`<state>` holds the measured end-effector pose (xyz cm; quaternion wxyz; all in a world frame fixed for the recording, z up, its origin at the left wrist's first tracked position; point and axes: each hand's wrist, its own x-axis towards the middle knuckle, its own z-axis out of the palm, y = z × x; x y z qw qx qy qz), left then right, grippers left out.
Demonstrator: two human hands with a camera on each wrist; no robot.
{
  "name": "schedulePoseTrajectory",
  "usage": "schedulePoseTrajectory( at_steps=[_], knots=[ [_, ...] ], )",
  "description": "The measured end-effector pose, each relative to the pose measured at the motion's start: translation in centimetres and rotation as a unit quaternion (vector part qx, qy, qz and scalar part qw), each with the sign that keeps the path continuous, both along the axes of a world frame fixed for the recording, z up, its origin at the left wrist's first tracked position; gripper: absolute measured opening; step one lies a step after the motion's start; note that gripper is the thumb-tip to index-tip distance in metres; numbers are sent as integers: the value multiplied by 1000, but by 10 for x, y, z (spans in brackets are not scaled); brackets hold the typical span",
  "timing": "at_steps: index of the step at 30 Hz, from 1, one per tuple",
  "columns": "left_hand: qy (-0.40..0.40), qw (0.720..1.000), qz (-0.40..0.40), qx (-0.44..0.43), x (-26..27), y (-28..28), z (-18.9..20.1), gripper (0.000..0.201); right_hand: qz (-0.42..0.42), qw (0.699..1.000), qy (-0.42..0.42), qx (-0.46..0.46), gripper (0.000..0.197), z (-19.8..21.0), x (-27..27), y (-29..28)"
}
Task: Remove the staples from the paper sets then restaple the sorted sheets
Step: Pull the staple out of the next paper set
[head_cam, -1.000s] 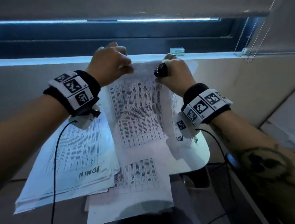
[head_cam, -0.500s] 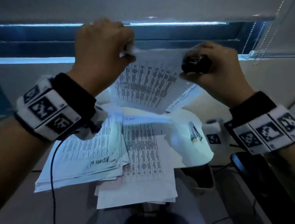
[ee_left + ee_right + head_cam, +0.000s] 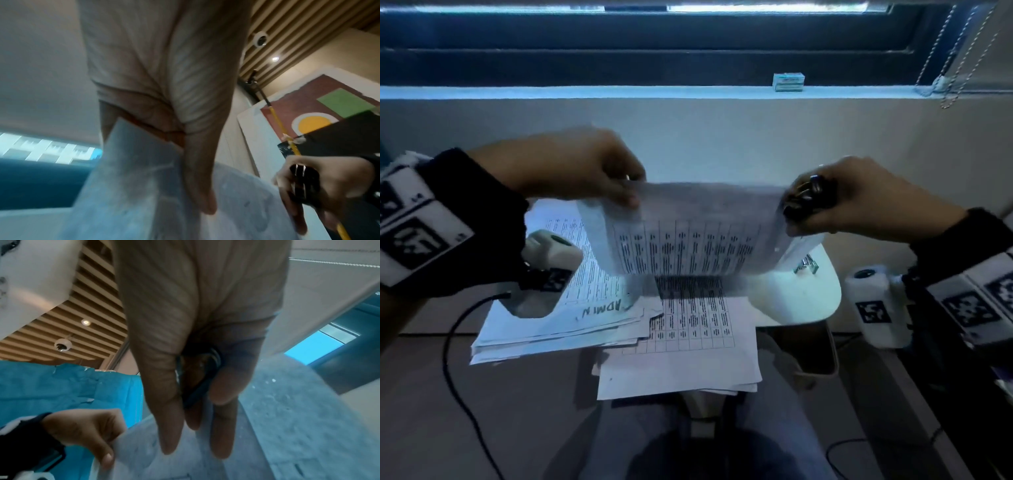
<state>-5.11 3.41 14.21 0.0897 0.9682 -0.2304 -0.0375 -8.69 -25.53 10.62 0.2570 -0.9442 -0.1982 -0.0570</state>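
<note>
A printed paper set [image 3: 688, 233] hangs in the air above the table, stretched between both hands. My left hand [image 3: 631, 192] pinches its top left corner between thumb and fingers. My right hand [image 3: 801, 205] grips a black staple remover [image 3: 810, 193] at the set's top right corner, and its fingers also touch the sheet. From the left wrist the paper [image 3: 133, 178] runs under the thumb [image 3: 197, 178]. The right wrist view shows the remover [image 3: 197, 386] tucked against the palm. A small silver stapler [image 3: 805, 264] lies on the white table [image 3: 801, 298].
A thick pile marked ADMIN [image 3: 585, 308] lies at the left of the table, and another printed pile [image 3: 688, 342] sits in the middle, overhanging the near edge. A small box [image 3: 788, 82] stands on the window sill. Cables trail from both wrists.
Both hands have come down from the sill height and moved apart, with the paper set pulled wide between them. The silver stapler on the table is uncovered.
</note>
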Motion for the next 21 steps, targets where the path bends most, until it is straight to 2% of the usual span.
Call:
schedulePoseTrajectory(
  at_steps=[2, 3, 7, 9, 11, 14, 16, 19, 21],
  knots=[
    [34, 999, 28, -7, 7, -1, -11, 8, -13, 997, 57, 48, 13, -11, 12, 2],
    [34, 998, 42, 10, 11, -4, -18, 17, -20, 994, 75, 72, 13, -18, 19, 4],
    [18, 995, 52, 81, 25, -17, -44, 80, -28, 982, 122, 144, 14, -43, 42, 10],
    [-12, 997, 28, 74, 23, -34, -57, 94, -17, 973, 154, 173, 14, -52, 49, 11],
    [-25, 999, 13, 44, 23, -55, -70, 77, -5, 968, 175, 177, 14, -59, 52, 13],
    [5, 998, 30, -55, 30, -75, -86, 33, 7, 965, 193, 180, 14, -65, 54, 17],
    [37, 992, 31, -113, 34, -75, -94, 9, -17, 970, 145, 193, 15, -70, 54, 18],
    [90, 977, 37, -190, 42, -67, -107, 10, -111, 971, 7, 210, 23, -79, 46, 18],
    [134, 949, 52, -281, 41, -61, -111, 12, -113, 952, 37, 281, 39, -90, 34, 20]
  ],
)
